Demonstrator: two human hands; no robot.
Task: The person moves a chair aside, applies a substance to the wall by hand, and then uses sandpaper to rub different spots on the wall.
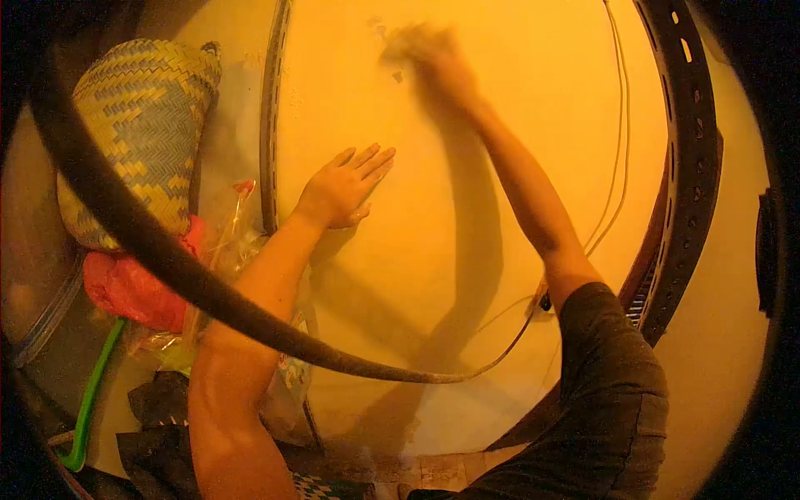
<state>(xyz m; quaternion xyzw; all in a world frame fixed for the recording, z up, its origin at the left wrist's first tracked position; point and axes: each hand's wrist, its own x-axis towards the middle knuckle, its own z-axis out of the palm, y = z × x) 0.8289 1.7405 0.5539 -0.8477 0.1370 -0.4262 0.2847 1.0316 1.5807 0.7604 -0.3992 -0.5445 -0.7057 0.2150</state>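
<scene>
My left hand (346, 187) lies against the pale wall (375, 275), fingers stretched out, holding nothing. Higher up and to the right, my right hand (437, 62) is smeared by motion at the wall. Its fingers seem closed around a greyish-brown thing (402, 46), too blurred to name. Small dark patches (397, 77) mark the wall just below that thing. The shadow of my right arm falls down the wall between the two arms.
A dark cable (250, 321) curves close across the view towards a wall socket (542, 304). Slotted metal uprights (696, 167) frame the wall. At left are a woven bag (146, 125), a red plastic bag (137, 287) and a green curved handle (96, 392). Thin wires (623, 125) run down the right.
</scene>
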